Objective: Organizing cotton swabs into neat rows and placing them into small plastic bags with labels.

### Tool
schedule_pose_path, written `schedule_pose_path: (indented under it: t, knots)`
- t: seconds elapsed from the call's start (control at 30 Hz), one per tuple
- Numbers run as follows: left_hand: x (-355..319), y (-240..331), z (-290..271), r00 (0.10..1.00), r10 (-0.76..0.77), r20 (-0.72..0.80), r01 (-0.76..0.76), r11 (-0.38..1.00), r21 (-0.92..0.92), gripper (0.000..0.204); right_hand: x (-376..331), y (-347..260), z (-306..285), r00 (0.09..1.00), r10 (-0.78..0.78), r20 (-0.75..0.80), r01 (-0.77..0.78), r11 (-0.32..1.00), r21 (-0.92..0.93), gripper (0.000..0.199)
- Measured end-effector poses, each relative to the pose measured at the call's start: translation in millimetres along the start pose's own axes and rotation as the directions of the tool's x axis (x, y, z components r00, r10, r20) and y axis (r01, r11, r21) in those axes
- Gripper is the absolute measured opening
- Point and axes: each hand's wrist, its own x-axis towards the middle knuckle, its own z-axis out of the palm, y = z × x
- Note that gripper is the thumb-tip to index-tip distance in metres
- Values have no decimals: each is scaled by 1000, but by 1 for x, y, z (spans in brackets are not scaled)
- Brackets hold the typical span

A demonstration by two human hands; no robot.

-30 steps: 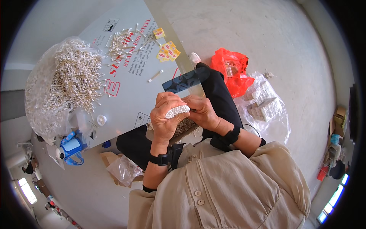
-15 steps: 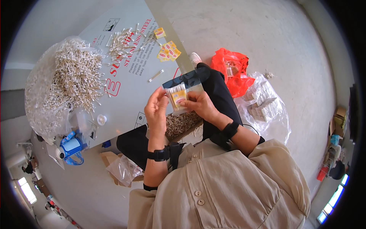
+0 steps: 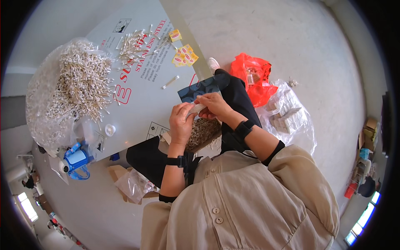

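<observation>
Above my lap, my left hand (image 3: pixel 181 123) and my right hand (image 3: pixel 214 106) pinch a small clear packet of cotton swabs (image 3: pixel 197 108) between them. It is turned so that mostly its whitish end shows, and my fingers cover much of it. Under my hands, a cardboard box with loose swabs (image 3: pixel 201 134) rests between my legs. Just beyond the packet, a dark blue patterned sheet (image 3: pixel 191 91) lies at the table's corner. A few swabs (image 3: pixel 170 82) lie together farther off, with small yellow printed cards (image 3: pixel 185 56) beyond them.
On the steel-topped table (image 3: pixel 137 104) stand a big plastic bag of swabs (image 3: pixel 83 79) and a loose swab pile (image 3: pixel 135 46). A blue bottle (image 3: pixel 77 161) sits at the left edge. A red bag (image 3: pixel 252 77) and a clear bag of white packs (image 3: pixel 289 114) lie on the floor at right.
The packet has turned from showing its yellow card and swab tips to showing its whitish end. My hands have drawn closer together, with the left moving slightly right.
</observation>
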Motion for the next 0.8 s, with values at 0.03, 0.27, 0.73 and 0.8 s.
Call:
schedule_pose_path:
  t: [0.03, 0.27, 0.73, 0.8]
  knots:
    - [-1, -2, 2, 997, -75, -20, 73, 994, -78, 35, 0, -3, -1, 999, -25, 25, 28, 993, -118, 24]
    - [0, -11, 9, 975, -223, -7, 205, 910, -359, 33, -1, 17, -18, 607, -745, 279, 756, 432, -492, 33]
    - [14, -11, 13, 897, -438, 56, 416, 797, -438, 26, -5, -1, 0, 947, -318, 47, 321, 927, -192, 23]
    - [16, -6, 16, 868, -491, 71, 450, 720, -528, 24, -5, 0, 0, 945, -326, 28, 325, 924, -203, 22]
